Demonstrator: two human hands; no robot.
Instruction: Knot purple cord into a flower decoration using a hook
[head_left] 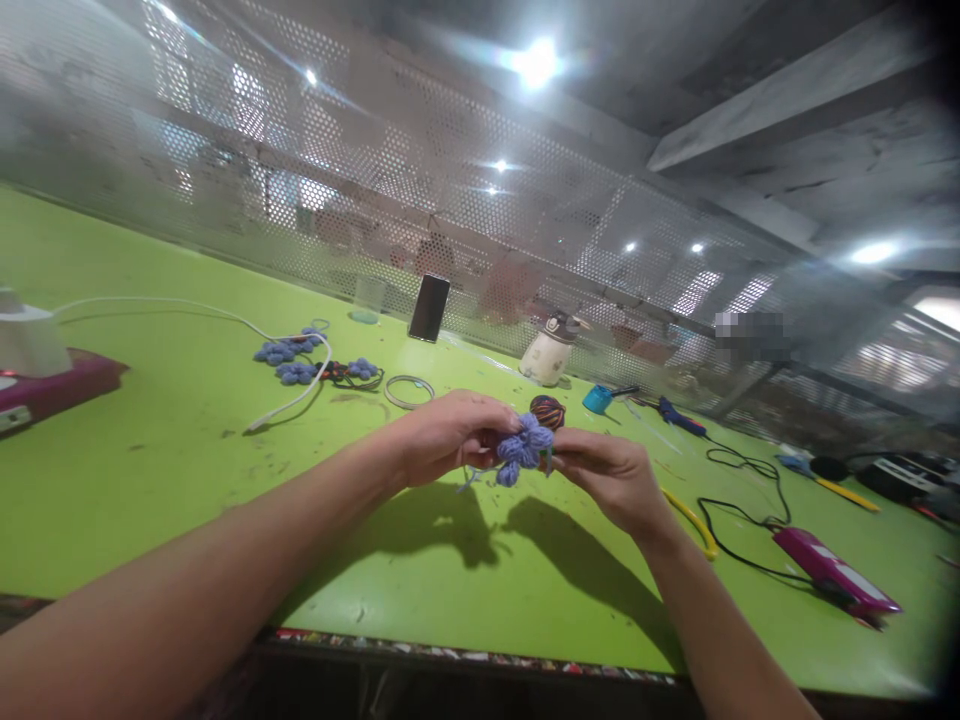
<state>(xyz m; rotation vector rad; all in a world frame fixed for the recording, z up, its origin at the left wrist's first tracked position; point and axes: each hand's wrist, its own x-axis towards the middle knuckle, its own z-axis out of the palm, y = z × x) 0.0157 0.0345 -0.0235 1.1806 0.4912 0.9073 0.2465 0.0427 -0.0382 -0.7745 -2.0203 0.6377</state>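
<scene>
A blue-violet crocheted yarn flower [523,447] with puffy petals is held up above the table between my two hands. My left hand [457,435] pinches its left side, thumb on top. On the other side, the fingers of my right hand [611,470] are closed on the flower's right edge. Short loose yarn ends hang from it on both sides. Just behind the flower lies a ball of dark, multicoloured yarn [548,411]. More blue yarn flowers [296,372] lie to the left, beside dark cords.
On the green table [187,500] stand a phone [429,308], a clear cup [367,300] and a cream jar [550,350]. A metal ring [409,391] lies nearby. To the right are a blue glue gun [681,417], a yellow tube [691,522] and a magenta power strip [834,570] with black cable. A white cable [296,402] crosses the left.
</scene>
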